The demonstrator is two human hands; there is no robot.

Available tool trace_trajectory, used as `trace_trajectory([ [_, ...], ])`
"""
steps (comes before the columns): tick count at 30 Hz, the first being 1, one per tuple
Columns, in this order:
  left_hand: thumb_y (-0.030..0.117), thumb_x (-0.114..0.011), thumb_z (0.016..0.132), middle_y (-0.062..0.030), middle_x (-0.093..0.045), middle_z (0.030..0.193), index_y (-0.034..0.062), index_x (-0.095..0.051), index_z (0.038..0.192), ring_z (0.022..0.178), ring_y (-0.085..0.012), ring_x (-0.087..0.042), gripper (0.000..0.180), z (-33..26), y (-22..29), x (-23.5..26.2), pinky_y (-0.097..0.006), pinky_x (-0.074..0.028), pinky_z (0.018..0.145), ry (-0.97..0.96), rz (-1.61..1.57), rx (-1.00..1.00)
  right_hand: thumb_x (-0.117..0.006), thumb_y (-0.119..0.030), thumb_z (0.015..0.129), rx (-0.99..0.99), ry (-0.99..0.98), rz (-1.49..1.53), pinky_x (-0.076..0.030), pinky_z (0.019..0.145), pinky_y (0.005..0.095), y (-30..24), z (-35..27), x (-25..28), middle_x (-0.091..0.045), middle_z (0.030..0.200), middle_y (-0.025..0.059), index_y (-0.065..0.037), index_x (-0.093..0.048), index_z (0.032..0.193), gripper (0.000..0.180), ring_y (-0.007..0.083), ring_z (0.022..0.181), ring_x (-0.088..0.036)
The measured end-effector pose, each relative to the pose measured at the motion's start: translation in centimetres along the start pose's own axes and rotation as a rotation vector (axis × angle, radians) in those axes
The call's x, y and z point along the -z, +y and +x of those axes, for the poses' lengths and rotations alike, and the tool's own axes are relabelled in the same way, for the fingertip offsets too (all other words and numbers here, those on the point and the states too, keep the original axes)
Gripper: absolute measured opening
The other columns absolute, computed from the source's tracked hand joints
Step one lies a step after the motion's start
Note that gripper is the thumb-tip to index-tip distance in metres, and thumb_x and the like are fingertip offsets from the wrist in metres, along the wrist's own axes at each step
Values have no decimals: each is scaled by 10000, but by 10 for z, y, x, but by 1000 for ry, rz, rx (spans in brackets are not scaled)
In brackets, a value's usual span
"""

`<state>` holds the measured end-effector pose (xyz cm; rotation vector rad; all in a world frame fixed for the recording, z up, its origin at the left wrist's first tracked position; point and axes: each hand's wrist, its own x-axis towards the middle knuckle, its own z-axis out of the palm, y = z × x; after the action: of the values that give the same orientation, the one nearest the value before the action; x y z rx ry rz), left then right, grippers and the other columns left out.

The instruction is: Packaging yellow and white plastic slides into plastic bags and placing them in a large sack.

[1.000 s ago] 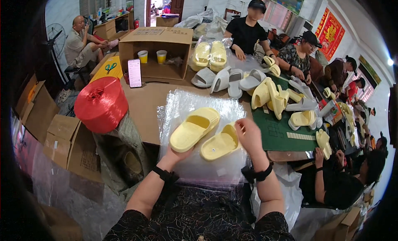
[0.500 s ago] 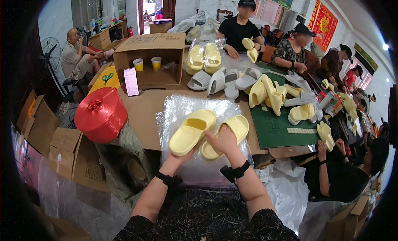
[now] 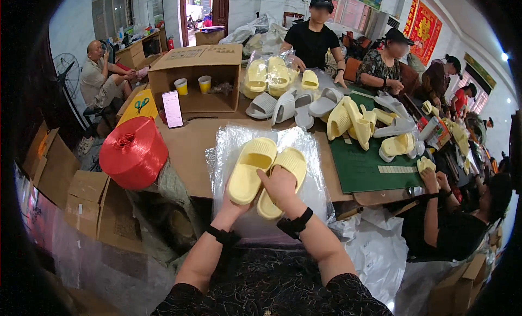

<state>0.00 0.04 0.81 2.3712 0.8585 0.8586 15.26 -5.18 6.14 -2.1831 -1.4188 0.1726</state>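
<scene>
Workshop room, long brown table (image 3: 190, 147) crowded with pale yellow and grey slides; several other people sit along its far and right sides. A clear plastic bag (image 3: 304, 147) lies flat on the near table edge, directly in front of the wearer.

Change from the earlier frames: one second ago the two yellow slides sat apart, fanned in a shallow V over the bag. Now they are drawn together, side by side and touching along their inner edges. The view has also shifted slightly, so the table sits lower and closer.

Left hand (image 3: 232, 199): palm up under the heel of the left slide (image 3: 251, 169), fingers cupped around its underside, grasping it. Forearm comes in from the lower edge, black wristband at the wrist.

Right hand (image 3: 280, 186): laid over the heel end of the right slide (image 3: 284, 177), fingers curled onto its footbed, gripping. Black watch on that wrist. Whether the thumb wraps beneath is probably so, but hidden.

Both slides are held above the plastic bag, toes pointing away from the wearer.

Surroundings: red spool of twine (image 3: 134, 153) at left, just off the table edge; open cardboard box (image 3: 198, 71) behind, holding two yellow cups (image 3: 193, 85); a phone (image 3: 172, 109) leans against the box; green cutting mat (image 3: 364, 163) to the right.
</scene>
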Motion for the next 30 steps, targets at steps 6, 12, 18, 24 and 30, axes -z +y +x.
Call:
trace_trajectory([
  [6, 459, -615, 872, -145, -329, 1577, 95, -381, 1503, 1463, -403, -236, 765, 1, -6, 4, -465, -210, 1208, -202, 427, 33, -593, -398, 924, 43, 230, 17, -534, 658, 481, 49, 16, -6, -669, 737, 219, 12, -645, 808, 429, 391, 666, -660],
  [12, 517, -522, 944, -156, -277, 1600, 71, -375, 1505, 1486, -376, -197, 732, 14, -12, 21, -444, -210, 1204, -221, 540, 163, -618, -318, 911, -101, 416, 187, -497, 696, 466, 87, -21, 44, -659, 767, 259, 71, -636, 804, 404, 411, 734, -645],
  [18, 487, -636, 896, -157, -308, 1584, 63, -459, 1443, 1466, -387, -235, 714, 45, -31, 29, -490, -230, 1186, 72, 553, 149, -624, -194, 916, -68, 506, 482, -460, 646, 393, 116, -63, 79, -635, 753, 198, 99, -590, 797, 318, 261, 687, -600],
  [24, 428, -734, 833, -140, -483, 1473, 103, -603, 1306, 1391, -392, -383, 589, 10, 15, 48, -479, -368, 1119, -139, 192, -26, -597, -149, 941, -139, 421, 684, -462, 659, 320, 142, -94, 84, -641, 835, 96, 89, -606, 908, 240, 148, 747, -570],
  [30, 439, -721, 844, -117, -523, 1443, 122, -632, 1284, 1360, -360, -440, 549, -34, 21, 29, -451, -399, 1109, -206, 254, -118, -547, -125, 986, -160, 492, 1102, -473, 820, 264, 156, -119, 88, -627, 1094, 55, 52, -563, 1203, 280, 123, 941, -580],
])
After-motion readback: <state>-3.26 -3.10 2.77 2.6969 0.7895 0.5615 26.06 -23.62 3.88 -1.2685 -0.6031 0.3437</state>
